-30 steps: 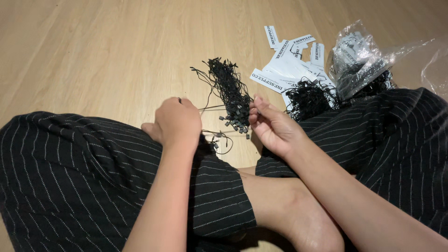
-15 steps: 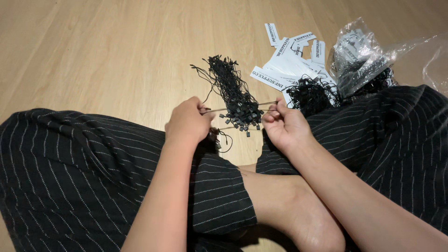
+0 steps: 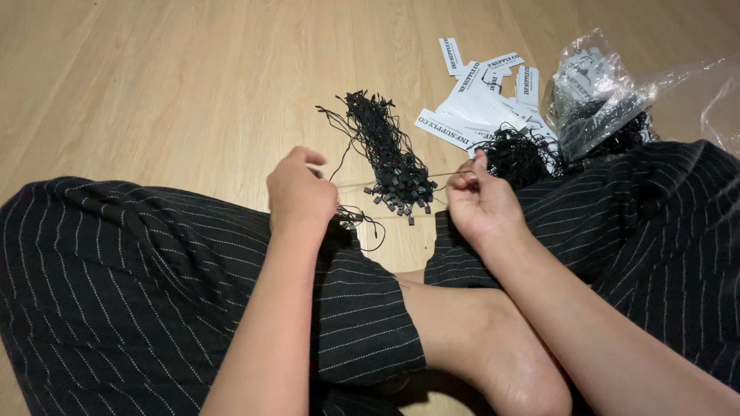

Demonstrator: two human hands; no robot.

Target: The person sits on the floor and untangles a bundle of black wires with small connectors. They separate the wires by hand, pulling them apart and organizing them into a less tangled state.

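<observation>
Seated cross-legged on a wooden floor, a person stretches one thin black cord between the left hand and right hand, both pinched shut on its ends. The bundle of black tag cords lies at twelve o'clock, white paper tags at one. Keeping the cord taut should avoid tangles.

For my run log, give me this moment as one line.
left hand: pinching thin string | right hand: pinching other end | string: taut above bundle of black hang-tag strings | white paper tags: on floor
</observation>
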